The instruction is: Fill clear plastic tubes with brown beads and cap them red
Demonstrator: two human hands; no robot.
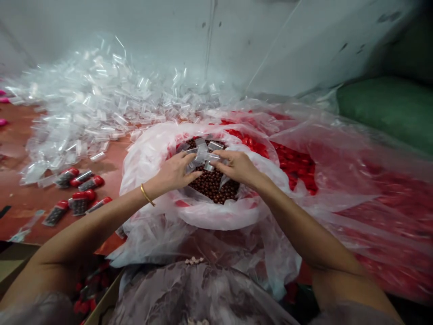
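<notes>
A white plastic bag [225, 220], its rim rolled open, holds many small dark brown beads [213, 185]. Several clear plastic tubes [202, 146] lie on top of the beads. Over the left side of the opening, my left hand [174, 171] curls its thumb and fingers around a clear tube [190, 167]. Opposite it, my right hand [238, 168] pinches another clear tube [212, 158] between thumb and fingers. Both hands' fingertips are close together above the beads, and the tubes overlap there, so their exact number in each hand is unclear.
A large heap of clear tubes [101, 95] covers the back left of the reddish table [113, 155]. Filled tubes with red caps [80, 203] lie at left. Red pieces in clear bags [294, 164] spread rightward. Below left, an open box [103, 293] holds red-capped tubes.
</notes>
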